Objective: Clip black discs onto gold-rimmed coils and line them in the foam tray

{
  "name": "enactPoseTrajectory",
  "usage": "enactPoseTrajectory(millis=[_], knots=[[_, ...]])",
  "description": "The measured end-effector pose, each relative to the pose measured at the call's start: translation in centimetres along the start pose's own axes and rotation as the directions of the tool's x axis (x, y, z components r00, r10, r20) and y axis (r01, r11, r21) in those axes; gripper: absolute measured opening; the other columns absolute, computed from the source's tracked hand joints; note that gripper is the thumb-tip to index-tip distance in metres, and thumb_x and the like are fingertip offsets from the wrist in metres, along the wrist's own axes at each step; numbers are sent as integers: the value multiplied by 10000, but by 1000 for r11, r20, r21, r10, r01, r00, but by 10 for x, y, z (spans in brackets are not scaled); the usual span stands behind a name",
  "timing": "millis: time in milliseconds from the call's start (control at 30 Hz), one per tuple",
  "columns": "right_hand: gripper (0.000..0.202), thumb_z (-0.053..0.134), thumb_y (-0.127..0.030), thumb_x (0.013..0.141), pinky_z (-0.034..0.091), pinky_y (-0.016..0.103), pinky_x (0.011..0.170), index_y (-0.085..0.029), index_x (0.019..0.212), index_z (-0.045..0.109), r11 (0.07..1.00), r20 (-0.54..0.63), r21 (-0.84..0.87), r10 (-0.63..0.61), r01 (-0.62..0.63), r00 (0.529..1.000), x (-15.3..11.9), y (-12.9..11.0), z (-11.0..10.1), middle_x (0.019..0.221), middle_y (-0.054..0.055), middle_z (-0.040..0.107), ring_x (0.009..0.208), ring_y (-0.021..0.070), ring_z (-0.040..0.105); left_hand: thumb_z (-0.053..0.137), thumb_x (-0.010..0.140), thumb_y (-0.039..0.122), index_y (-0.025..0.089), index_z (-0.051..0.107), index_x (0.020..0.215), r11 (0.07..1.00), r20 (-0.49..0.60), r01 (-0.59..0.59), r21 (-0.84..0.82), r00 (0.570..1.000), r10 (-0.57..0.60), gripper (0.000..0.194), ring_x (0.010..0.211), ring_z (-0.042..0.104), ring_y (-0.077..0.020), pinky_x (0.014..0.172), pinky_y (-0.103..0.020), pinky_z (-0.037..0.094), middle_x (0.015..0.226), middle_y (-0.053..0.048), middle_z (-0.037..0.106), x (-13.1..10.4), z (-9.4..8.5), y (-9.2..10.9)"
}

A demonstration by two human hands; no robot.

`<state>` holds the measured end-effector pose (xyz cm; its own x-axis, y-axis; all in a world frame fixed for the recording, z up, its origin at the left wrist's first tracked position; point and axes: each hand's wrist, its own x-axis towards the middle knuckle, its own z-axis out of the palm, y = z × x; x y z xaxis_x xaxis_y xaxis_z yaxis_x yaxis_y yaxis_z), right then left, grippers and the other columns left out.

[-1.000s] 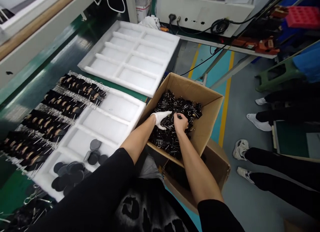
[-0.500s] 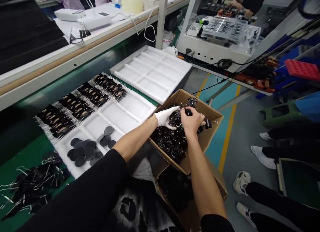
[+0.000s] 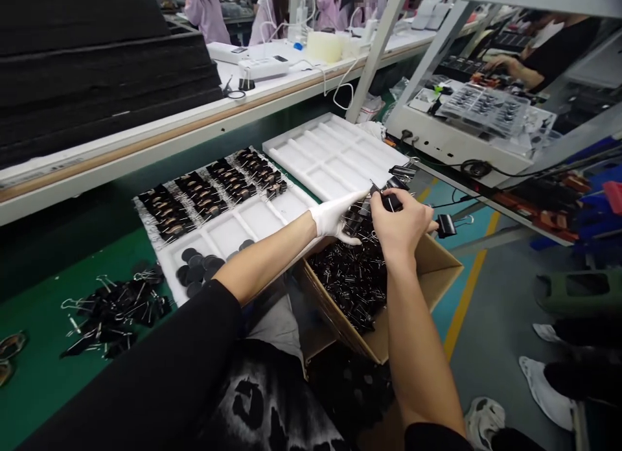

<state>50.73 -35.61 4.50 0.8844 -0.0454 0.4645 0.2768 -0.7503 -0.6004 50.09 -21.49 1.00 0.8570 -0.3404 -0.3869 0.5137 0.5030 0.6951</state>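
Observation:
My left hand (image 3: 335, 219), in a white glove, is curved round several black binder clips (image 3: 357, 219), the thumb below and the fingers stretched above. Bare, my right hand (image 3: 401, 227) pinches a black binder clip (image 3: 391, 201) close to the left fingertips. More clips stick out past it, one binder clip (image 3: 447, 225) on its right side and one binder clip (image 3: 402, 172) above. Both hands are over a cardboard box (image 3: 335, 315) with a heap of loose binder clips (image 3: 350, 276) inside.
Left of the box, a white compartment tray (image 3: 226, 234) bears dark round discs (image 3: 199, 266) and rows of clips (image 3: 201, 195). Another white tray (image 3: 335, 156) lies behind. Loose binder clips (image 3: 121, 308) lie on the green surface. A co-worker's hand (image 3: 508, 65) shows at upper right.
The view has turned, so the trays and box appear further right and lower. My hands have risen a little from the heap, and more of the clips by my right hand show.

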Motion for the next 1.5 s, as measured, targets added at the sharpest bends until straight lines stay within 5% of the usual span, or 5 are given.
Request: enactPoseTrajectory(millis=[433, 900, 1133, 1333, 1500], knots=[[245, 678, -440, 828, 316, 625, 995, -255, 954, 779, 953, 93, 228, -228, 202, 969, -63, -140, 18, 821, 55, 688, 978, 330, 566, 740, 822, 538, 338, 610, 1258, 960, -201, -279, 17, 940, 277, 497, 960, 636, -217, 802, -452, 637, 1137, -32, 622, -173, -53, 25], [301, 627, -486, 866, 476, 398, 870, -229, 946, 761, 629, 503, 778, -610, -13, 612, -344, -302, 57, 892, 59, 738, 926, 265, 631, 702, 783, 692, 252, 657, 1007, 938, -895, -340, -63, 436, 98, 496, 801, 659, -216, 705, -454, 633, 908, -41, 656, -505, -106, -121], [292, 691, -437, 868, 535, 424, 932, -218, 1037, 786, 611, 525, 790, -640, -43, 561, -392, -287, 71, 1010, 80, 776, 999, 267, 682, 654, 855, 664, 286, 590, 1141, 918, -842, -387, 91, 462, 278, 479, 832, 641, -169, 654, -319, 627, 964, -23, 600, -542, -109, -161], [240, 698, -364, 915, 548, 500, 947, -239, 1111, 758, 568, 425, 807, -747, 159, 510, -388, -255, 76, 1033, 96, 759, 1011, 293, 679, 496, 951, 629, 344, 606, 1303, 940, -835, -93, 328, 436, 335, 466, 914, 648, -172, 637, -228, 606, 1215, -42, 629, -556, -122, -166], [288, 689, -248, 919, 529, 510, 959, -278, 1204, 716, 412, 298, 846, -892, 338, 341, -378, -242, 74, 896, 55, 733, 1042, 300, 664, 432, 1000, 603, 389, 536, 1458, 809, -821, 218, 546, 332, 465, 517, 1300, 569, -272, 1108, -441, 514, 1455, -48, 555, -560, -126, -180]])
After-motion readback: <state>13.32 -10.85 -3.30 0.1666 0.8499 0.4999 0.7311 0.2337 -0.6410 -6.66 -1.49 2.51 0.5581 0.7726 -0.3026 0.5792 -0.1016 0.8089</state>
